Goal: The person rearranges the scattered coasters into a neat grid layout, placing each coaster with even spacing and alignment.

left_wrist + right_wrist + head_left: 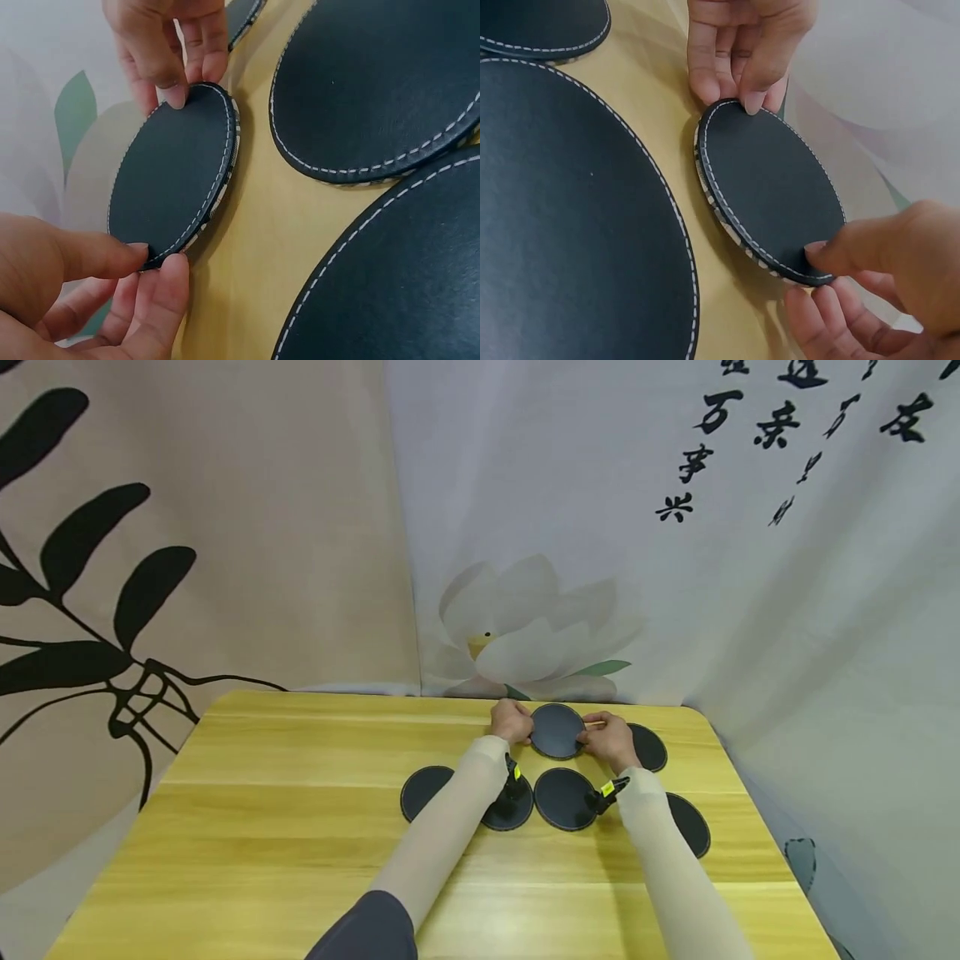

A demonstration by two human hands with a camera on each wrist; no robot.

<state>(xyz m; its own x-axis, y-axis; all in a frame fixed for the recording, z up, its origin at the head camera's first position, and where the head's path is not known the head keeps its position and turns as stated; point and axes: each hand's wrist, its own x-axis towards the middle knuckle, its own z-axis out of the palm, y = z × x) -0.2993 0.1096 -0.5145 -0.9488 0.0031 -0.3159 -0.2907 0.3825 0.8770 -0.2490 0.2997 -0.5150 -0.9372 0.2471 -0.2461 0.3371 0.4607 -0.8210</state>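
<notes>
A round dark coaster (557, 731) with pale stitching round its rim is held at the back of the table, tilted and lifted a little off the wood. My left hand (512, 722) pinches its left edge, thumb on top and fingers beneath. On the opposite edge my right hand (609, 741) pinches it the same way. In the left wrist view the held coaster (176, 172) shows a patterned side edge. The right wrist view has both thumbs on the dark face of this coaster (772, 187).
More dark coasters lie flat on the wooden table (300, 793): a left one (424, 792), a middle one (564, 799), one (648, 747) behind my right hand and one (687, 827) partly under my right sleeve. A printed curtain (525, 527) hangs along the table's back edge.
</notes>
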